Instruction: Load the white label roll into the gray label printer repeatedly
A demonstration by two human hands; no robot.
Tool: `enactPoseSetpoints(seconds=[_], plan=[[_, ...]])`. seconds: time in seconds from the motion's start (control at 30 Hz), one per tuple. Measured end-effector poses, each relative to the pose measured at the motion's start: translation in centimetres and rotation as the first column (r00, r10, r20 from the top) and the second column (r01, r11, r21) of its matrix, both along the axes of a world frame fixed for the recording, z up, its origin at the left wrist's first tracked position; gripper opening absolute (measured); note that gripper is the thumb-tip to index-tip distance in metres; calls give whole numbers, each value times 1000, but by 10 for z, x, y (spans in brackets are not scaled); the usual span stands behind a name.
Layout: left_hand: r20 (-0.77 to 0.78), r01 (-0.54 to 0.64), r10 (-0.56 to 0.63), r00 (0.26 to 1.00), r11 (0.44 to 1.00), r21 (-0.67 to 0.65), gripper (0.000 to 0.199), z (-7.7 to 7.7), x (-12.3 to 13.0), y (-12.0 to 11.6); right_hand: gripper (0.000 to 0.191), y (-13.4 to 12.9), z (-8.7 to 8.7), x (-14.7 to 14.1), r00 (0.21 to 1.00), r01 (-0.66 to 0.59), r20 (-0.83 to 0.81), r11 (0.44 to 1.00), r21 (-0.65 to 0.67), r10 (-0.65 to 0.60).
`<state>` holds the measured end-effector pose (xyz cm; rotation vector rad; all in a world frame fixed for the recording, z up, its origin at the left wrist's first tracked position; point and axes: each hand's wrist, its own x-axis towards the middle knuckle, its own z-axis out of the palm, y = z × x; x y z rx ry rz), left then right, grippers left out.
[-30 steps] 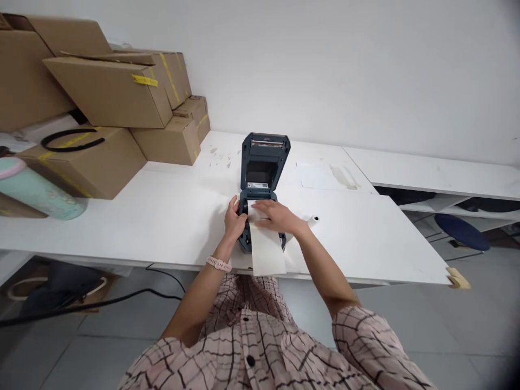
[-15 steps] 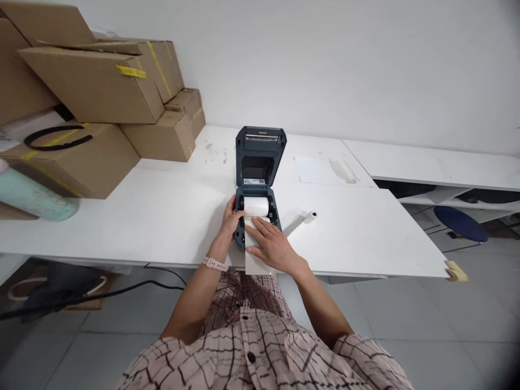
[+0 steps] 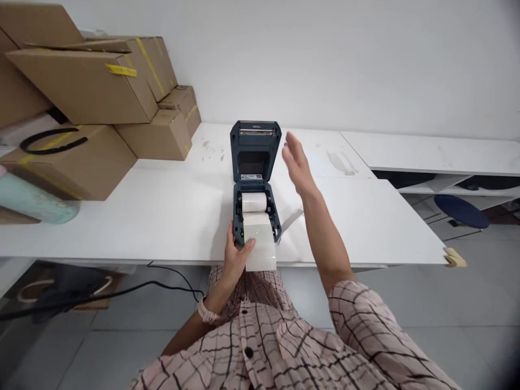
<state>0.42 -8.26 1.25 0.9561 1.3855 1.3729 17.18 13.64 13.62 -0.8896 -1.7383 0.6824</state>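
Note:
A dark label printer (image 3: pixel 236 216) stands at the table's front edge with its lid (image 3: pixel 255 146) raised. Inside it sits a white label roll (image 3: pixel 254 202), and the label strip (image 3: pixel 260 249) runs forward over the front and past the table edge. My left hand (image 3: pixel 236 259) is at the front left corner, thumb pressed on the strip's left edge and fingers along the printer's side. To the right of the lid, my right hand (image 3: pixel 297 162) is raised, holding nothing, its fingers extended and slightly blurred.
Cardboard boxes (image 3: pixel 81 86) are piled at the left, with a black headband (image 3: pixel 52 142) on one and a mint-green bottle (image 3: pixel 36 200) nearby. A loose paper strip (image 3: pixel 291 219) lies right of the printer, partly behind my forearm. A blue stool (image 3: pixel 461 211) stands far right.
My right hand has lifted off the label strip and moved up and right, beside the lid. My left hand has slid toward the front, its thumb now lower on the strip.

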Motion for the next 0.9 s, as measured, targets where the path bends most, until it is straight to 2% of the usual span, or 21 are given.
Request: enactPoseSetpoints(seconds=[0.07, 0.1, 0.17, 0.23, 0.3, 0.4, 0.5, 0.6, 0.7, 0.8, 0.9], plan=[[4, 3, -2, 1000, 999, -36, 98, 3, -1, 1, 79, 48, 14, -15, 997, -76, -9, 996, -44, 76], [13, 7, -6, 1000, 999, -52, 98, 4, -2, 2, 82, 63, 20, -21, 994, -110, -8, 993, -54, 109], [31, 14, -13, 999, 999, -48, 98, 6, -3, 3, 84, 71, 26, -27, 991, -137, -7, 989, -50, 137], [58, 38, -36, 998, 998, -45, 98, 5, -5, 2, 79, 47, 25, -23, 994, -106, -11, 994, -25, 106], [72, 49, -45, 996, 997, -59, 95, 5, -9, 1, 70, -1, 16, -14, 999, -52, -8, 999, -3, 52], [47, -31, 33, 998, 999, -42, 85, 13, -16, 5, 56, -80, -12, -4, 1000, -9, 24, 1000, 10, 9], [41, -101, 100, 994, 995, 26, 83, 27, -21, 20, 43, -132, -46, -5, 999, 28, 42, 1000, 9, -28], [58, -102, 102, 993, 995, -10, 94, 37, -20, 37, 46, -149, -68, -10, 997, 77, 9, 993, -91, -77], [158, -16, 26, 987, 998, -68, 94, 38, -19, 47, 66, -147, -74, -9, 992, 71, -80, 958, -277, -97], [210, 33, -19, 978, 997, -64, 89, 33, -20, 47, 85, -144, -78, -6, 980, -33, -188, 879, -476, -65], [169, 31, -23, 985, 998, -46, 87, 28, -22, 44, 96, -144, -84, -4, 963, -95, -259, 806, -584, -75]])
